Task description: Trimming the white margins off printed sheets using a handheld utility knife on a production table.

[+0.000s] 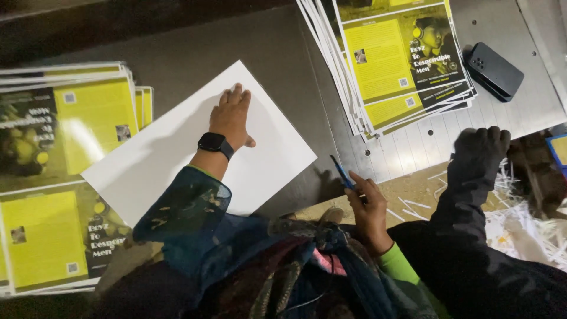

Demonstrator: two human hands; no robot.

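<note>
My left hand (232, 116) lies flat, fingers together, on a blank white sheet (177, 159) turned at an angle on the dark metal table (177, 53). A black smartwatch (215, 143) sits on that wrist. My right hand (367, 207) is closed on a blue pen (342, 172), held near the table's front edge, its tip pointing up and left. The pen does not touch the sheet.
Stacks of yellow-and-black printed sheets lie at the left (59, 177) and at the upper right (401, 59). A black phone (495, 71) rests beside the right stack. Another person's dark-gloved hand (481, 147) grips the table edge at right, over white paper trimmings (525, 224).
</note>
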